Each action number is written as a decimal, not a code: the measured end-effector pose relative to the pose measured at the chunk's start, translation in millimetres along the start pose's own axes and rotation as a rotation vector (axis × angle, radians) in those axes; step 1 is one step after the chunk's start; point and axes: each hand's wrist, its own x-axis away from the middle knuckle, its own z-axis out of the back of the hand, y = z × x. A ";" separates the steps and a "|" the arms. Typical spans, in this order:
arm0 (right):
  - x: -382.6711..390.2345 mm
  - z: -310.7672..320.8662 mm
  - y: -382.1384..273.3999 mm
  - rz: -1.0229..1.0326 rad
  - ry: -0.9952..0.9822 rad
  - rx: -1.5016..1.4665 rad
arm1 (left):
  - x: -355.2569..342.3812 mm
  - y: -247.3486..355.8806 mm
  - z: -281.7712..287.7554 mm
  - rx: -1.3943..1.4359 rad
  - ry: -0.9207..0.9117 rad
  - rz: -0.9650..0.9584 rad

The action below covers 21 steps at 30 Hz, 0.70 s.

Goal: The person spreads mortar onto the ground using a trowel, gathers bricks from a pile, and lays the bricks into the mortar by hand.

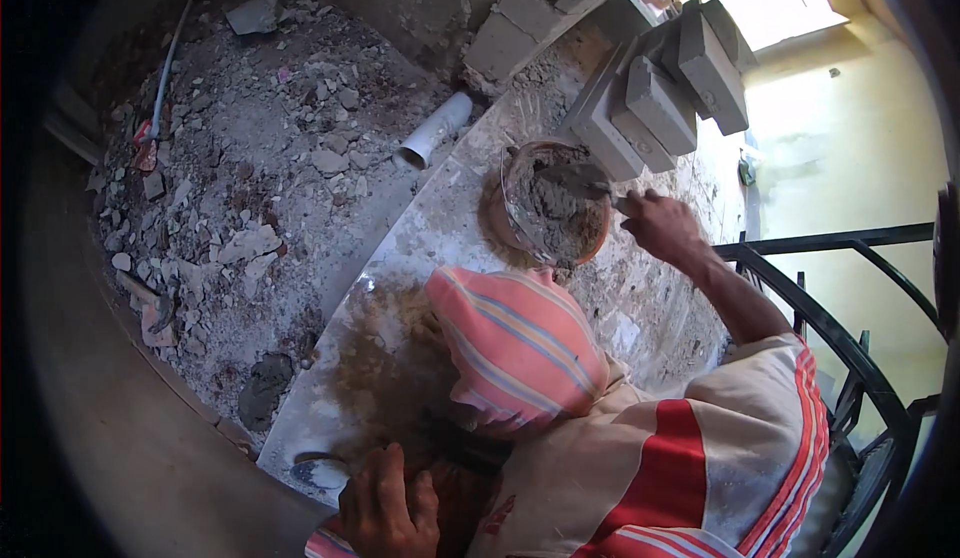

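Neither my left hand nor my right hand shows. Below me crouches a co-worker (650, 458) in a striped pink head covering and a white-and-red shirt. The co-worker's right hand (660, 220) grips a trowel (575, 180), its blade in grey mortar in a round bucket (513, 220). The co-worker's other hand (390, 508) is low, beside a grey oval object (320, 473) that I cannot make out; what those fingers touch is hidden.
Grey blocks (705, 68) are stacked behind the bucket. Rubble (250, 168) covers the left side, with a white pipe (435, 128), a hammer (160, 308) and a shovel (252, 16). A black metal railing (830, 238) runs along the right, and a broken block wall (530, 13) stands behind.
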 end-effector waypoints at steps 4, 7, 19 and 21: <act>-1.9 22.5 4.6 -0.069 -0.154 -0.593 | -4.5 -1.1 -3.9 -0.014 -0.044 0.020; -12.5 -16.0 6.2 -0.197 -0.427 -0.781 | -5.5 -4.8 -4.5 0.024 -0.030 -0.007; -14.2 -64.7 71.3 -0.080 -0.111 -0.377 | -1.8 -5.4 -4.8 -0.002 -0.002 -0.011; -20.4 -75.4 56.5 -0.078 -0.166 -0.460 | -4.9 -3.3 -2.7 0.011 -0.032 0.054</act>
